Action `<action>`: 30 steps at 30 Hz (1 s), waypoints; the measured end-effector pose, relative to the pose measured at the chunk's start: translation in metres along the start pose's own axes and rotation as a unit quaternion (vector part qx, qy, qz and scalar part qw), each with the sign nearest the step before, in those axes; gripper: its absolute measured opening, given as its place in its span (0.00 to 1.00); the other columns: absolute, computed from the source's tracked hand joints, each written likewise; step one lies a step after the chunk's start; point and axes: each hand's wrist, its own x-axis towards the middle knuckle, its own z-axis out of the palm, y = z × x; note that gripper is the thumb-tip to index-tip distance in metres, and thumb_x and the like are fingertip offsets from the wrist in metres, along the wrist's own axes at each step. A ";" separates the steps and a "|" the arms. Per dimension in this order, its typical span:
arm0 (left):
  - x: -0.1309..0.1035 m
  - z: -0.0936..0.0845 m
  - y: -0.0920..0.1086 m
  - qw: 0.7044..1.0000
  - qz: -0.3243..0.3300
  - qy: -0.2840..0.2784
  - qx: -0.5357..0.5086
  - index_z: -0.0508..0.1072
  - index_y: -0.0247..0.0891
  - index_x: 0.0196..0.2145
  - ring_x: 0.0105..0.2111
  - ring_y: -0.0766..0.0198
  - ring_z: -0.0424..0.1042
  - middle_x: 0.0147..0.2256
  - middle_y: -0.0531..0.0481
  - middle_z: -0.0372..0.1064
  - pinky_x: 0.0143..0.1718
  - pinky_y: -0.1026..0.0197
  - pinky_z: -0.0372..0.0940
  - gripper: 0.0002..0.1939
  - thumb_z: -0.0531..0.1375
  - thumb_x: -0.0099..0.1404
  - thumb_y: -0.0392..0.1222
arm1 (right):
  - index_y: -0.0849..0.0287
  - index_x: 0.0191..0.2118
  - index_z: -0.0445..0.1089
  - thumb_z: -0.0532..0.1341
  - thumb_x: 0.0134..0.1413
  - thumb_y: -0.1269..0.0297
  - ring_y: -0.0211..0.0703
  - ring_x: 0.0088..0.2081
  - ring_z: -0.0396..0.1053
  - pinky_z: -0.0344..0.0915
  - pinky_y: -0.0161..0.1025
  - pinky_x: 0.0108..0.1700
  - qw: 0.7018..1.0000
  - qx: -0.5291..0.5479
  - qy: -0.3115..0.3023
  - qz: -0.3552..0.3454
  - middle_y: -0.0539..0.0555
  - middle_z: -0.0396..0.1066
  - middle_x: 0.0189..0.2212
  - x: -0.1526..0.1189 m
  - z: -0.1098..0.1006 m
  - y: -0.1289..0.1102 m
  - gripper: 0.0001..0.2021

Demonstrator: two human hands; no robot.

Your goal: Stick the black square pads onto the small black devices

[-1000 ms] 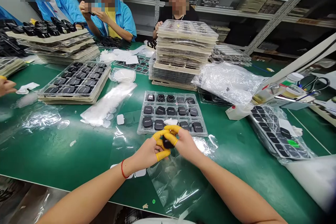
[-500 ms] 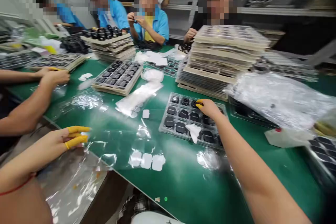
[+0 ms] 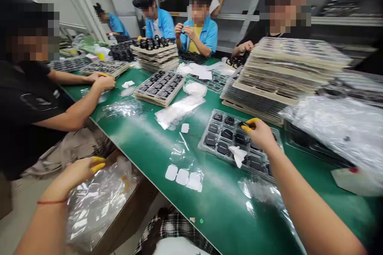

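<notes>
My right hand (image 3: 261, 135), with yellow finger cots, pinches a small black square part (image 3: 243, 124) at the back row of a clear plastic tray (image 3: 202, 145). Several black rounded-square parts (image 3: 223, 148) sit in the tray's pockets. A crumpled white tissue (image 3: 238, 155) lies on the front row. Off the table's left edge, my left hand (image 3: 79, 173) hovers above a clear plastic bag (image 3: 95, 203) lining a cardboard box (image 3: 127, 215). Its cotted fingertips look slightly apart, and I see nothing between them.
On the green table (image 3: 176, 215) lie clear film with white rounded-square stickers (image 3: 182, 176) and a white bag (image 3: 179, 111). A tall tray stack (image 3: 269, 83) stands behind my tray. Plastic-covered trays (image 3: 335, 127) sit at right. A co-worker's hands (image 3: 103, 82) work at left; others sit across.
The view has swung left. The clear film near my left hand is gone from the table edge, and that hand is now over the bag. My right hand has raised the black part slightly.
</notes>
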 end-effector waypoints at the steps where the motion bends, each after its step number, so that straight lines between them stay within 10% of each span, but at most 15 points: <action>1: 0.001 0.009 0.030 0.998 0.055 -0.018 -0.028 0.75 0.40 0.40 0.40 0.53 0.71 0.40 0.48 0.74 0.41 0.58 0.64 0.17 0.56 0.56 0.49 | 0.60 0.38 0.68 0.61 0.48 0.63 0.46 0.34 0.69 0.65 0.40 0.37 0.997 0.070 0.024 -0.007 0.57 0.72 0.34 -0.022 -0.002 -0.011 0.10; 4: -0.006 0.056 0.137 0.931 0.194 -0.191 -0.244 0.71 0.40 0.46 0.40 0.55 0.70 0.38 0.46 0.73 0.44 0.55 0.64 0.19 0.53 0.63 0.50 | 0.57 0.39 0.67 0.59 0.50 0.64 0.42 0.31 0.67 0.66 0.39 0.34 0.970 0.224 0.009 -0.100 0.53 0.71 0.33 -0.093 -0.002 -0.049 0.09; 7: -0.017 0.114 0.229 0.789 0.248 -0.403 -0.392 0.53 0.42 0.59 0.28 0.63 0.70 0.34 0.49 0.69 0.32 0.59 0.68 0.34 0.60 0.58 0.47 | 0.54 0.39 0.69 0.56 0.53 0.69 0.42 0.35 0.67 0.66 0.40 0.38 0.954 0.197 -0.032 -0.225 0.53 0.69 0.36 -0.151 -0.001 -0.073 0.08; 11: -0.019 0.164 0.291 0.741 0.295 -0.464 -0.385 0.52 0.42 0.58 0.23 0.68 0.67 0.37 0.47 0.66 0.21 0.65 0.65 0.35 0.62 0.57 0.44 | 0.53 0.36 0.71 0.53 0.50 0.78 0.43 0.40 0.66 0.65 0.41 0.40 0.952 0.155 -0.062 -0.255 0.53 0.68 0.38 -0.182 -0.006 -0.062 0.15; 18: -0.007 0.187 0.313 0.785 0.404 -0.361 -0.301 0.41 0.40 0.63 0.32 0.63 0.65 0.36 0.49 0.67 0.34 0.61 0.65 0.42 0.60 0.59 0.39 | 0.58 0.44 0.65 0.57 0.51 0.70 0.38 0.31 0.65 0.67 0.39 0.34 0.957 0.280 -0.076 0.005 0.52 0.65 0.35 -0.166 0.002 -0.020 0.12; 24: -0.002 0.184 0.312 0.786 0.348 -0.399 -0.318 0.55 0.42 0.55 0.26 0.67 0.62 0.34 0.51 0.62 0.24 0.65 0.66 0.28 0.59 0.59 0.42 | 0.56 0.29 0.68 0.56 0.51 0.74 0.42 0.35 0.65 0.60 0.40 0.38 0.982 0.137 -0.033 -0.123 0.51 0.68 0.31 -0.164 -0.001 -0.025 0.07; 30: 0.005 0.178 0.306 0.795 0.296 -0.409 -0.336 0.54 0.44 0.53 0.25 0.68 0.61 0.31 0.54 0.55 0.23 0.64 0.68 0.26 0.59 0.59 0.42 | 0.59 0.27 0.68 0.56 0.46 0.78 0.48 0.29 0.66 0.55 0.41 0.32 0.986 -0.131 -0.106 -0.008 0.56 0.69 0.24 -0.158 -0.012 -0.001 0.07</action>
